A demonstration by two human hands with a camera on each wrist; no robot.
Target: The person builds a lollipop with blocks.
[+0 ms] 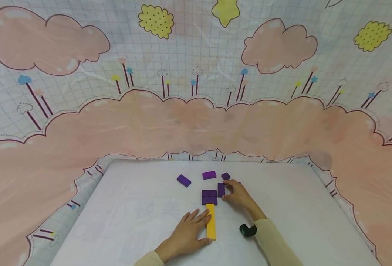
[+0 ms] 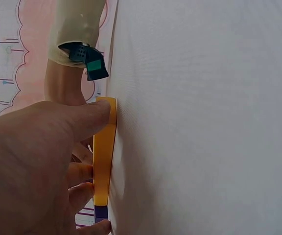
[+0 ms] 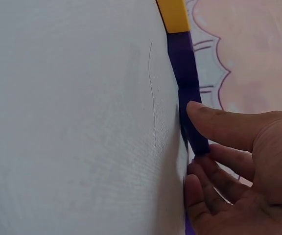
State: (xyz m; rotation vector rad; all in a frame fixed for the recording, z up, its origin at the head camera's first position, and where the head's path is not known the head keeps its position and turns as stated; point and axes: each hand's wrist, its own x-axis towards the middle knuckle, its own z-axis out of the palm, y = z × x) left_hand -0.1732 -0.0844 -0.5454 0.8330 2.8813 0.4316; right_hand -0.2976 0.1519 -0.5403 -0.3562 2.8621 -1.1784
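A yellow bar-shaped block (image 1: 210, 227) lies lengthwise on the white table. My left hand (image 1: 190, 231) rests against it with fingers spread, the thumb (image 2: 94, 117) touching its near end. Beyond the bar's far end sit purple blocks (image 1: 209, 197) set together in a compact group. Just right of that group stands another purple block (image 1: 220, 190), also seen in the right wrist view. My right hand (image 1: 237, 194) pinches this one, thumb (image 3: 214, 122) at its near end and fingertips at its far end.
Farther back lie loose purple blocks: one at left (image 1: 184, 180), one in the middle (image 1: 209, 175) and a small one (image 1: 226, 176). A purple edge (image 1: 239, 183) shows behind my right hand. A dark device (image 1: 248, 230) sits at the right cuff. Patterned cloth (image 1: 196, 125) surrounds the table.
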